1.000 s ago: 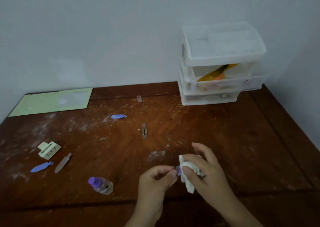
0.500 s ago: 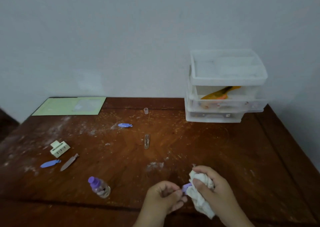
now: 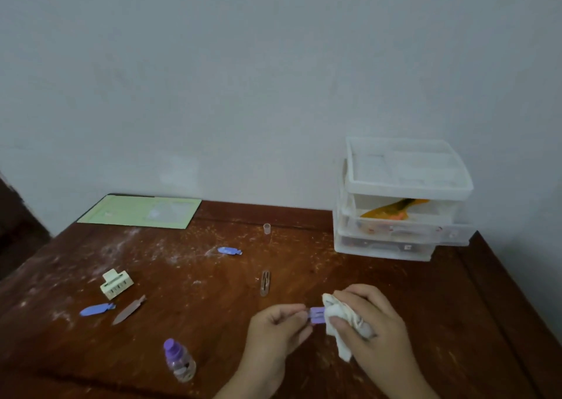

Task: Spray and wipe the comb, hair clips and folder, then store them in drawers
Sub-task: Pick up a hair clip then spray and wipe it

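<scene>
Risk: small purple plastic hair clip (image 3: 317, 315) slips from left hand (image 3: 278, 327) pinch; right hand (image 3: 369, 322) rubs crumpled white cloth (image 3: 342, 322) hard.

A dusty wooden worktop (image 3: 380, 280) is carrying a green folder (image 3: 140, 211), drawers (image 3: 395, 216), a bottle (image 3: 179, 360), a cap (image 3: 267, 228), a claw clip (image 3: 116, 283) and four flat clips (image 3: 229, 250).

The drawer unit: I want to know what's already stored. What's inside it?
The drawer unit shows an orange-yellow item in its upper drawer. Small reddish bits show through the frosted middle drawer; the rest is too blurred to tell.
</scene>
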Action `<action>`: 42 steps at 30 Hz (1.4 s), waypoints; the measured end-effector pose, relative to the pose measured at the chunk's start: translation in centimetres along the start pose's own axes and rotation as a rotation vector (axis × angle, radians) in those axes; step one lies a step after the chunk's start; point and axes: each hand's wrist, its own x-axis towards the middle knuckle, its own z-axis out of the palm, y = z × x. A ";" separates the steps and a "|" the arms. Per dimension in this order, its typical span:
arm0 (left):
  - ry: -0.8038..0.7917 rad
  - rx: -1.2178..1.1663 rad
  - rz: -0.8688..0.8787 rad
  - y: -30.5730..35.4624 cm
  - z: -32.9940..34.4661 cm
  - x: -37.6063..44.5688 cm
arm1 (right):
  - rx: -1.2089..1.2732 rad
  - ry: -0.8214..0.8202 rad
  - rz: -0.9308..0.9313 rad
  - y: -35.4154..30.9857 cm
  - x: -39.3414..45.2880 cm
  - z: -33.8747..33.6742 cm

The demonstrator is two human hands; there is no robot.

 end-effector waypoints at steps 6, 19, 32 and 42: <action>-0.100 0.081 0.133 1.6 0.2 0.5 | -0.047 -0.022 -0.192 -0.1 1.5 2.2; 0.072 0.092 0.327 2.7 -3.2 0.9 | -0.157 0.103 0.035 0.8 1.1 1.1; 0.067 -0.032 0.185 1.6 -3.2 -1.2 | -0.151 0.016 -0.177 -0.5 0.2 1.9; -0.020 0.050 0.215 0.9 -3.1 -1.9 | -0.188 -0.264 -0.344 -2.8 -0.3 2.0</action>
